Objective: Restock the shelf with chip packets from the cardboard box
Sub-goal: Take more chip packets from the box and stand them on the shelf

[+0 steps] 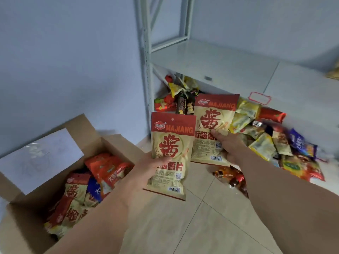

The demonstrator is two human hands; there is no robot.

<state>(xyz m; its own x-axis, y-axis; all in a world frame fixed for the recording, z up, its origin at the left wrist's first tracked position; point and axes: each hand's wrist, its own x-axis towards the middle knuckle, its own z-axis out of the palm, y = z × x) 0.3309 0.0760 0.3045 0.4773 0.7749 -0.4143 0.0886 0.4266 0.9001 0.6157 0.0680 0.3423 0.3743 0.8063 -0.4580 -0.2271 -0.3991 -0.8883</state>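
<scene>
My left hand (146,169) grips a beige and red MAJIANG chip packet (170,143) upright in the middle of the view. My right hand (227,142) holds a second identical packet (212,114) a little farther out, toward the shelf. The open cardboard box (95,131) stands at lower left with several more packets (78,191) inside. The white metal shelf (211,59) rises ahead; its upper board is bare, and its lowest level holds a heap of mixed snack packets (266,142).
A shelf upright (146,52) stands at the left end by the wall corner. A red-framed label (259,98) hangs on the shelf edge. Small wrapped sweets (233,178) lie on the tiled floor (201,217) under my right forearm. A white sheet (42,158) lies on a box flap.
</scene>
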